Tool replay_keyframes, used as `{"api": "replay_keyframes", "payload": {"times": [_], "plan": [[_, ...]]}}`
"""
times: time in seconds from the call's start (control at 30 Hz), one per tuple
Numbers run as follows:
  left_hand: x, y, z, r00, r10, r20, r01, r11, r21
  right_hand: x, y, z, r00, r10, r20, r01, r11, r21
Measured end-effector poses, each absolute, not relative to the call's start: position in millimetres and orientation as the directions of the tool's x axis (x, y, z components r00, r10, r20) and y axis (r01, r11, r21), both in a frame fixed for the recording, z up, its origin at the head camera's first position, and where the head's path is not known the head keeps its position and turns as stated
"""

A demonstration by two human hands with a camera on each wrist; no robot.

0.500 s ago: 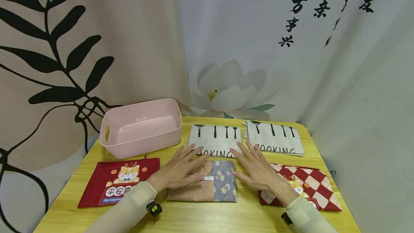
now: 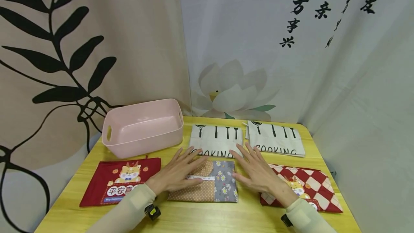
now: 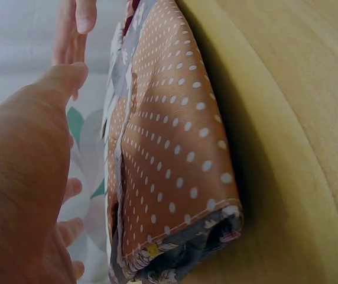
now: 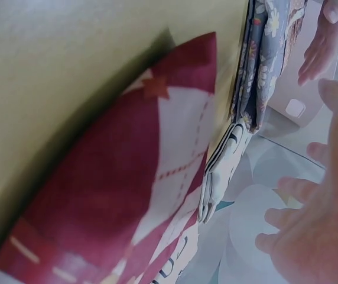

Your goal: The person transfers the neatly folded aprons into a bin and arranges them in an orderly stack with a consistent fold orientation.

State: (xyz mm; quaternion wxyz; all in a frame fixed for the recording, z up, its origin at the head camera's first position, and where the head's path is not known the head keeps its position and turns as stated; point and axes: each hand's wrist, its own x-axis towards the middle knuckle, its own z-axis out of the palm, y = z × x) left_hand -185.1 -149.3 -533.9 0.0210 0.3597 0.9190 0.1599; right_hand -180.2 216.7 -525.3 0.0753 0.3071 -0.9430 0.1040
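Observation:
My left hand [image 2: 176,172], fingers spread, hovers over the left part of a folded brown dotted cloth with a grey daisy-print panel [image 2: 225,186]. In the left wrist view a gap shows between that hand and the dotted cloth [image 3: 175,130]. To the right, my right hand [image 2: 258,172] is held palm down with fingers spread, between the daisy panel and a folded red-and-cream checked cloth [image 2: 318,190]. The right wrist view shows it above the checked cloth [image 4: 116,171], apart from it. Both hands hold nothing. Their fingertips overlap a white folded cloth printed COOKING [image 2: 215,139] in the head view.
A pink plastic basket [image 2: 145,141] with handle holes stands at the back left of the yellow wooden table [image 2: 200,218]. Before it lies a folded red cloth with a cartoon animal [image 2: 97,190]. A second COOKING cloth [image 2: 278,139] lies back right. Printed curtains hang behind.
My left hand has drawn back slightly leftward, baring more of the dotted cloth's white trim. The right hand stays nearly where it was. The head view has shifted a little.

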Motion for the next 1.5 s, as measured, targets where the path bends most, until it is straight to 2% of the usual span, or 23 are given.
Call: {"api": "replay_keyframes", "payload": {"times": [0.43,1.27,1.5], "plan": [[-180,-158,-538,-0.759,0.644,0.092,0.633,0.699,0.331,-178,210,-527,-0.765,-0.595,0.245,-0.635,0.759,-0.141],[-165,-175,-548,-0.806,0.572,0.154,0.588,0.74,0.327,-166,201,-532,-0.75,-0.629,0.206,-0.66,0.734,-0.162],[-161,-181,-550,-0.81,0.565,0.16,0.584,0.746,0.32,-163,197,-535,-0.747,-0.632,0.208,-0.665,0.717,-0.208]]}}
